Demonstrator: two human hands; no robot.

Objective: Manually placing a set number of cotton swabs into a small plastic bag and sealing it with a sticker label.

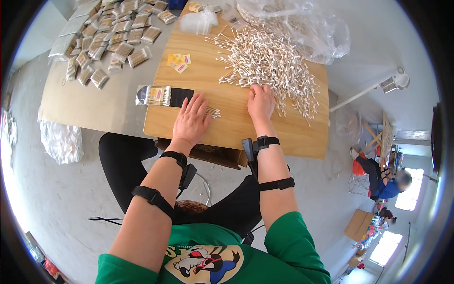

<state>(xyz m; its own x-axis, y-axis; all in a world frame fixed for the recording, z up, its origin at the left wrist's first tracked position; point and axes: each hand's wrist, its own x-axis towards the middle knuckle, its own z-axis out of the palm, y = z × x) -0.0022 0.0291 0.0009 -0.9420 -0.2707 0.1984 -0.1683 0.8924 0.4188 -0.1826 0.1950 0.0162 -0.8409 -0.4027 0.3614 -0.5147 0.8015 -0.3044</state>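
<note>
My left hand point(191, 119) lies flat, fingers spread, on a wooden board point(227, 128), covering part of a small bunch of cotton swabs point(213, 112). My right hand point(261, 102) rests palm down at the near edge of a big loose heap of cotton swabs point(269, 64), fingers curled into the swabs. Just left of my left hand lies a filled clear packet of swabs point(158, 95) on a black strip point(182, 97). Yellow paper labels point(178, 62) lie further back on the board.
Many filled swab packets point(106, 40) cover a cardboard sheet point(90, 106) at the back left. A clear plastic bag point(302, 28) of swabs sits at the back right, empty clear sleeves point(198, 21) behind. A white bag point(61, 139) lies on the floor. Another person point(385, 182) sits far right.
</note>
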